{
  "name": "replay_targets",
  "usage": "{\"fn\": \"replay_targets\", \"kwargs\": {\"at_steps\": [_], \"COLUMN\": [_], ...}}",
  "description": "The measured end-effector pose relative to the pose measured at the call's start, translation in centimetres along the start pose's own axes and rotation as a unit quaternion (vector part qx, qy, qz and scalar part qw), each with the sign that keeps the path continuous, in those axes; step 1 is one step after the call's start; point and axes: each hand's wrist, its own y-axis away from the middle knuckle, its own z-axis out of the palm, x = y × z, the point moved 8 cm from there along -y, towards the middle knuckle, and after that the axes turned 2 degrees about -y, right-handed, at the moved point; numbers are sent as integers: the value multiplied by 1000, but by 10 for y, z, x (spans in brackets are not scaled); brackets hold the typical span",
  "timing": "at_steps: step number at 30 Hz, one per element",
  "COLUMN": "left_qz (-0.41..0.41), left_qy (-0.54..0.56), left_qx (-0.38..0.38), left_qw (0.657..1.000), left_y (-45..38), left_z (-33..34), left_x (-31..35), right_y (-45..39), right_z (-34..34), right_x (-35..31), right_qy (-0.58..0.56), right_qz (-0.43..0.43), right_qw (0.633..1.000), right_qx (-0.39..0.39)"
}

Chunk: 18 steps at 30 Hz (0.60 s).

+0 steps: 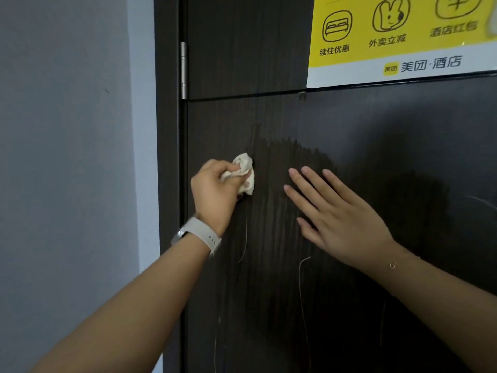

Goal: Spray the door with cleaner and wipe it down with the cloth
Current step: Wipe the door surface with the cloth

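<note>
"美团·酒店" on yellow poster (398, 36)

Supporting surface: dark brown wood-grain door (349, 125), upright, hung in a dark frame (168, 184) with a metal hinge (184, 70) at its left edge. A horizontal seam crosses the panel below the hinge. Wet streaked patch (290, 157) on the middle of the panel; thin pale scratch lines below it. Yellow and white poster (398, 36) stuck flat at upper right. Crumpled white cloth (246, 172) pressed against the surface, just left of the wet patch. Right hand (336, 219) lies flat on the door, fingers straight.
</note>
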Motion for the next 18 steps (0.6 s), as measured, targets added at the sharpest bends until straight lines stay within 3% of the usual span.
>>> {"fn": "replay_targets", "kwargs": {"at_steps": [7,13,18], "left_qz": [-70,-65,-68], "left_qy": [-2,55,64], "left_qx": [-46,19,-7], "left_qw": [997,996,996], "left_y": [70,-9,-20], "left_z": [1,1,0], "left_x": [-44,0,10], "right_y": [-1,-2,-1], "right_z": [-1,-2,-2], "right_x": [-1,-1,-1], "right_qy": [1,-3,0], "right_qz": [-2,-2,0], "right_qw": [1000,1000,1000], "right_qx": [-1,1,5]}}
